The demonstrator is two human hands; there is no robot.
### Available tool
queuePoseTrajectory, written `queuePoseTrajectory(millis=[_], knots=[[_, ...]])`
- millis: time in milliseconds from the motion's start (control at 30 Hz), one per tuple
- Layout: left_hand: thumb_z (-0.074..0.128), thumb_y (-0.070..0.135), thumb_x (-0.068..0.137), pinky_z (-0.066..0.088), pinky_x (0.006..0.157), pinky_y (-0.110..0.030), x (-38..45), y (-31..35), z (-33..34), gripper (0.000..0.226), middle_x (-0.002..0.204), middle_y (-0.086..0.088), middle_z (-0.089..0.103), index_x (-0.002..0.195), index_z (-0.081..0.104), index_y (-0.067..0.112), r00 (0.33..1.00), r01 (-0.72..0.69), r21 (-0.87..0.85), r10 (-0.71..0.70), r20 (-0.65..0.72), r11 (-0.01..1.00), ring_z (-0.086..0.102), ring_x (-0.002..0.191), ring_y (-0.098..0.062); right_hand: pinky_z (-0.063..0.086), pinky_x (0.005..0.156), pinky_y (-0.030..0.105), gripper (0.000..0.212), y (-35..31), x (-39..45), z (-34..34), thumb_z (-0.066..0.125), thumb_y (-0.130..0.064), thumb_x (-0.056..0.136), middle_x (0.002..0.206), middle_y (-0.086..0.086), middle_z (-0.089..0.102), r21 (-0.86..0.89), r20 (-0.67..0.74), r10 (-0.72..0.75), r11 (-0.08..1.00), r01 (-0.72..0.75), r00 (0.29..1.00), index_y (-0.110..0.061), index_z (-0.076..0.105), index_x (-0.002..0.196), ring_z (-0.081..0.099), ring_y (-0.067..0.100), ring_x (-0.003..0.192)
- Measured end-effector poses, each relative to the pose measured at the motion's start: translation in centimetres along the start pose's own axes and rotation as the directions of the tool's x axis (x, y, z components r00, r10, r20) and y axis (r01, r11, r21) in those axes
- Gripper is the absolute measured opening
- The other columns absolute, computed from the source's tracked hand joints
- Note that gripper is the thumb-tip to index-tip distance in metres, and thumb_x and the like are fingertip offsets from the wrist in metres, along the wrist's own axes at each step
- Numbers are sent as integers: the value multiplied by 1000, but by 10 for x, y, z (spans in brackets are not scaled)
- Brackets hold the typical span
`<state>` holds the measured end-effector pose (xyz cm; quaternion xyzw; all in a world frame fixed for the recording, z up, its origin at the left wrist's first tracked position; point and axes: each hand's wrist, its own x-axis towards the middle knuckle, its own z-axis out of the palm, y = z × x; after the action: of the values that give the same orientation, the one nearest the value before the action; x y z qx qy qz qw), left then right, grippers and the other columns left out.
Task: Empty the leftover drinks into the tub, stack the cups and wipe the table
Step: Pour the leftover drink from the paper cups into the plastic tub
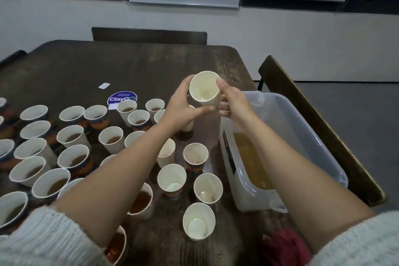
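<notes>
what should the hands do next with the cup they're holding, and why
Probably set it down into one of the emptied cups to begin a stack. The paper cup, held by the left hand and right hand, looks empty, and the tub already holds brownish liquid.

— What carries everything here?
— A dark wooden table point(71, 67), with worn grain and some small crumbs near the front edge.
— What stands on it?
— Many paper cups point(73, 136) fill the left and the middle part. Most of them hold brown drink; some near the front, such as one white cup point(198, 221), look empty.
— And on the right?
— A clear plastic tub point(311, 134) stands at the right edge, with amber liquid inside.
— Anything flat?
— Yes, a round blue sticker point(122, 98) reading "ClayGo" and a small white label point(104, 85) behind it. A dark red cloth point(282, 246) lies at the front right corner.
</notes>
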<state>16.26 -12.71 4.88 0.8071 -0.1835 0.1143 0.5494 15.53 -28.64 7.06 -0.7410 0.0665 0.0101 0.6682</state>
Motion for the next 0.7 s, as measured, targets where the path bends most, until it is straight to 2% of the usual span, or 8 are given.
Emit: queuePoseTrajectory(millis=[100,200,300,433,533,600,633,700], knots=[[85,15,69,45,78,-6,8,-3,-24,73,109,25,50,129,43,20,998,42,10,-41,-55,999,54,101,3,47,75,29,30,-10,7,28,50,-47,97,81,-3,64,44,75,29,999,-33,997,-23,63,85,61,13,75],[84,12,71,39,83,-5,9,-19,-40,70,111,18,52,129,45,17,997,67,84,-63,-45,994,50,100,0,42,67,31,32,-6,20,51,52,-40,98,74,-2,61,-105,25,-19,994,21,1000,-16,66,82,56,15,71],[84,14,72,35,81,0,5,-40,-44,73,118,9,50,132,42,10,993,115,122,-119,19,986,49,105,-3,40,63,34,26,3,33,67,52,-21,93,62,0,56,-260,-18,-63,964,57,998,-11,68,77,51,18,63],[85,17,71,44,99,-28,2,-74,-43,80,123,5,51,136,38,12,962,210,181,-236,138,961,50,115,-13,39,65,32,26,22,47,76,48,-15,93,78,9,62,-505,-15,-26,863,15,1000,-5,69,81,54,25,76],[79,16,77,42,98,-26,3,-90,-43,81,128,3,48,143,32,13,922,263,274,-324,211,925,45,116,-10,33,64,29,26,39,60,78,48,-13,93,83,9,58,-651,-19,49,757,-49,999,-12,63,71,51,26,80],[72,11,82,41,102,-30,5,-100,-43,76,134,-2,47,145,31,14,901,286,324,-369,230,902,44,124,-15,34,59,28,31,53,68,80,48,-11,94,87,10,56,-720,-22,127,687,-103,992,-16,54,64,50,26,80],[70,8,84,42,105,-35,7,-105,-44,74,138,-4,46,146,30,16,889,311,340,-398,226,888,43,129,-19,35,55,28,28,59,71,81,47,-9,94,89,11,57,-736,-32,172,662,-139,985,-14,56,68,51,27,80],[66,4,86,41,108,-40,11,-113,-46,74,144,-5,43,147,28,19,865,356,368,-452,219,859,40,134,-24,46,58,29,20,71,77,85,48,-6,95,99,14,63,-750,-49,243,632,-196,969,-6,68,93,58,28,82]])
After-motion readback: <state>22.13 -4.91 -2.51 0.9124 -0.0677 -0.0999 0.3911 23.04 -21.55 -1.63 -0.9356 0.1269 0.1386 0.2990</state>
